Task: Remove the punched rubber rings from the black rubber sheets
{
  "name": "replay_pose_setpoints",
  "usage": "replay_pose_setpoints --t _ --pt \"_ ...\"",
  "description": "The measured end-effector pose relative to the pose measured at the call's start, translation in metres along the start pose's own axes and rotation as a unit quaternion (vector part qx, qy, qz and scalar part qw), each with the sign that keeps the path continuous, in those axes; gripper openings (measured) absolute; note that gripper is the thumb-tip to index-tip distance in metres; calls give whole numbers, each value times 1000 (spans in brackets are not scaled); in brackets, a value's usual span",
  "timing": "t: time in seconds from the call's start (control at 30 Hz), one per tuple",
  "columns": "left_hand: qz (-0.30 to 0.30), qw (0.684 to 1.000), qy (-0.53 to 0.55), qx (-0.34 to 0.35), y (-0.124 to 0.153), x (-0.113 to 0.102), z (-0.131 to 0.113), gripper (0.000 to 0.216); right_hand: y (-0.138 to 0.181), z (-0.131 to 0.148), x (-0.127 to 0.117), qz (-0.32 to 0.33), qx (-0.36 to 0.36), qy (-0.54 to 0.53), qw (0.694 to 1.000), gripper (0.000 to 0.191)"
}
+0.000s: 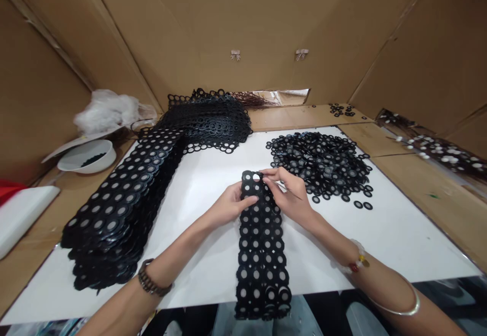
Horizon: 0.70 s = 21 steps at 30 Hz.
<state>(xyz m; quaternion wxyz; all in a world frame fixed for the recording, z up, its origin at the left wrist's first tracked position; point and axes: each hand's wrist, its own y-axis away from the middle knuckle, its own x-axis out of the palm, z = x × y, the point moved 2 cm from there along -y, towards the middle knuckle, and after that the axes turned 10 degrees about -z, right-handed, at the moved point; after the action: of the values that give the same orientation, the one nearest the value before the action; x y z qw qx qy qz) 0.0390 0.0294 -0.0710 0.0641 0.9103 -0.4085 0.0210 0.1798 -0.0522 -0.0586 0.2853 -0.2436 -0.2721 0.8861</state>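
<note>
A black strip [262, 244] of joined rings with pale round centres runs down the middle of the white board and hangs over its front edge. My left hand [230, 203] grips the strip's far end at its left side, with the thumb lying across the front. At the upper right corner of that end is my right hand [287, 191], fingers pinched together. A thin dark stick-like tool [293, 194] crosses that hand; its tip and exact kind are hidden. Right of the hands spreads a heap of loose black rings [319, 161].
A thick stack of similar black strips [117, 199] lies at left, with a black ring mesh [209, 118] behind it. A white bowl [89, 157] holds small black pieces, near crumpled clear plastic [110, 110]. Cardboard walls [266, 16] enclose the white board [384, 244].
</note>
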Motion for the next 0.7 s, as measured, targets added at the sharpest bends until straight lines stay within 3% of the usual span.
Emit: replay_pose_setpoints --t 0.2,0.7 --pt "-83 996 34 11 -1 -4 -2 36 6 6 5 35 -100 76 991 12" --pt "-72 996 24 36 -2 -4 2 34 11 6 9 19 -190 180 965 16"
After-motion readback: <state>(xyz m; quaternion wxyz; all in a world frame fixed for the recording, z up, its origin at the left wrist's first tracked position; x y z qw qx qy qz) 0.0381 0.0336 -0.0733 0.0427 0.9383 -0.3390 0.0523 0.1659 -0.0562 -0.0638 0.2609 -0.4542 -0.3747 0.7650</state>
